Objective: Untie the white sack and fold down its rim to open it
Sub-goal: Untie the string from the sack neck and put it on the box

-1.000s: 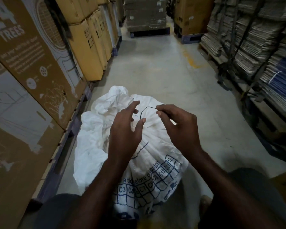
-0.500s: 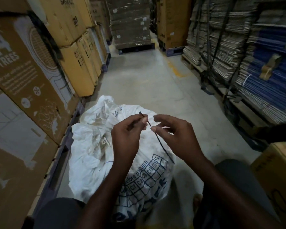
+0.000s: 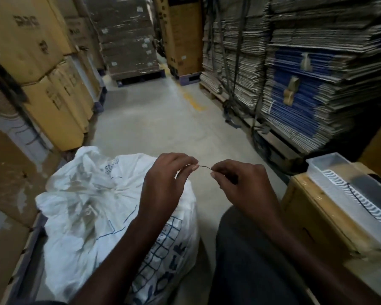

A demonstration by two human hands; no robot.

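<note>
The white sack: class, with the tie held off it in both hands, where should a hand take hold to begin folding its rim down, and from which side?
Grip the loose, crumpled mouth fabric at the top of the white sack, likely from above on the near side. It stands up in slack folds the fingers can pinch, while the body below bulges taut. Both the left hand and right hand pinch the thin tie.

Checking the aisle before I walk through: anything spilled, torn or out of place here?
Nothing stands out. The white sack sits crumpled on the floor, its rim not yet folded down; both hands pinch a thin tie above it.
</note>
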